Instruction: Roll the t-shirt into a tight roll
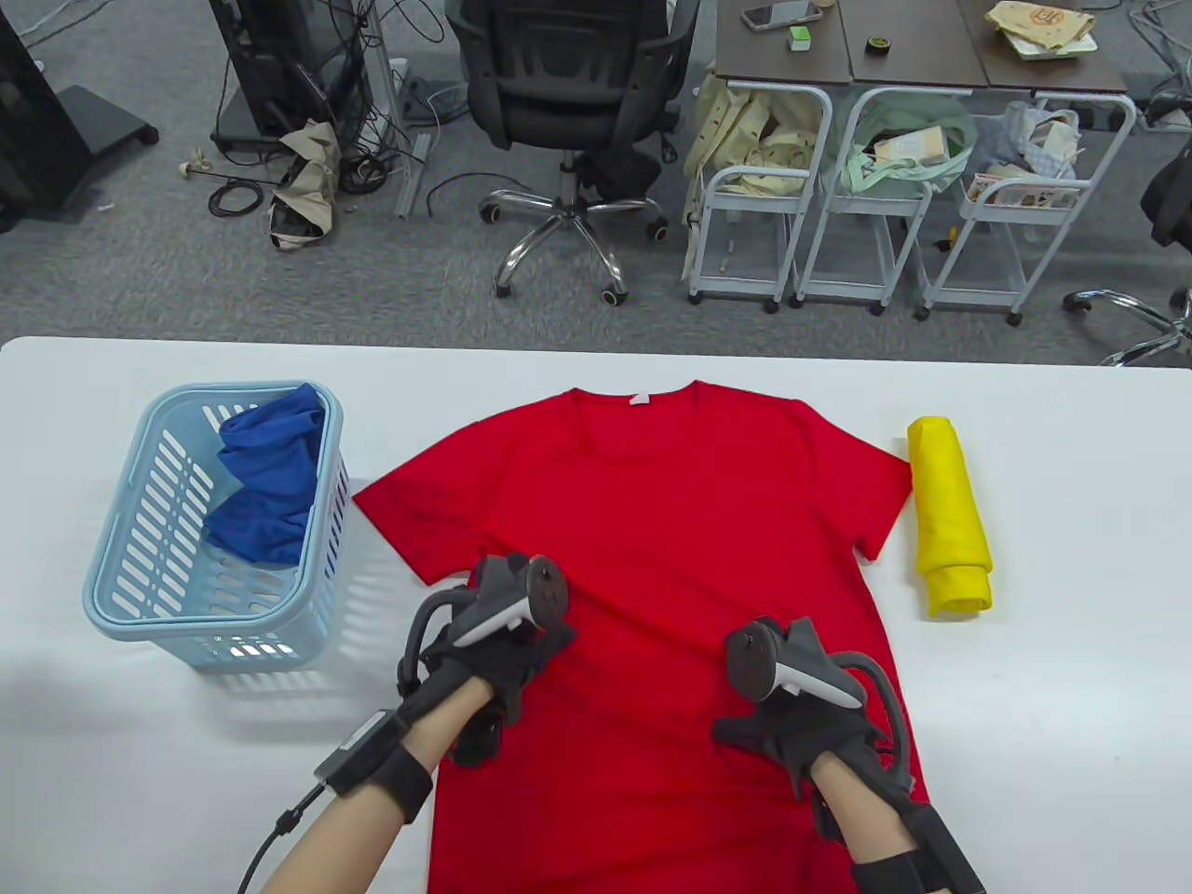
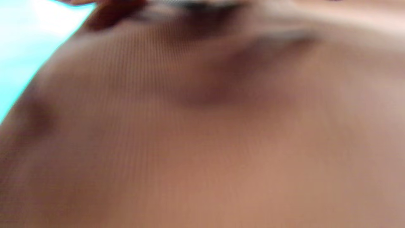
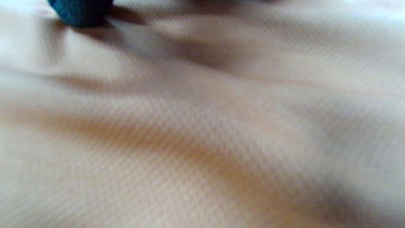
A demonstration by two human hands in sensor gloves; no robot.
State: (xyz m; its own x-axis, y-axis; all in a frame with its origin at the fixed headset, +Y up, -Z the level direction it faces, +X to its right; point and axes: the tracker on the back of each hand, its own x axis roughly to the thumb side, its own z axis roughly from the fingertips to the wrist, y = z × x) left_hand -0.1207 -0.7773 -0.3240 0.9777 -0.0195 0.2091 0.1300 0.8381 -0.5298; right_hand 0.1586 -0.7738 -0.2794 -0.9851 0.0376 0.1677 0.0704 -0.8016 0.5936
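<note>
A: Table view. We find the red t-shirt (image 1: pixel 652 559) spread flat at table centre, collar toward 12 o'clock. Left hand (image 1: pixel 494 652) rests on it at 7 o'clock, right hand (image 1: pixel 792 717) at 5 o'clock. Finger state?

B: We read both as flat on the cloth, gripping nothing. Basket (image 1: pixel 186 559) with blue cloth (image 1: pixel 270 484) lies at 9 o'clock, yellow roll (image 1: pixel 950 517) at 3 o'clock.

A: Left wrist view?

B: Blurred fabric only.

A: Right wrist view?

B: Blurred fabric; one dark fingertip (image 3: pixel 80 11) at 11 o'clock.

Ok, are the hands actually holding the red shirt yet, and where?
Both hands rest on the red t-shirt: left hand near its left side, right hand on its lower right. Whether either grips the cloth cannot be told.
</note>
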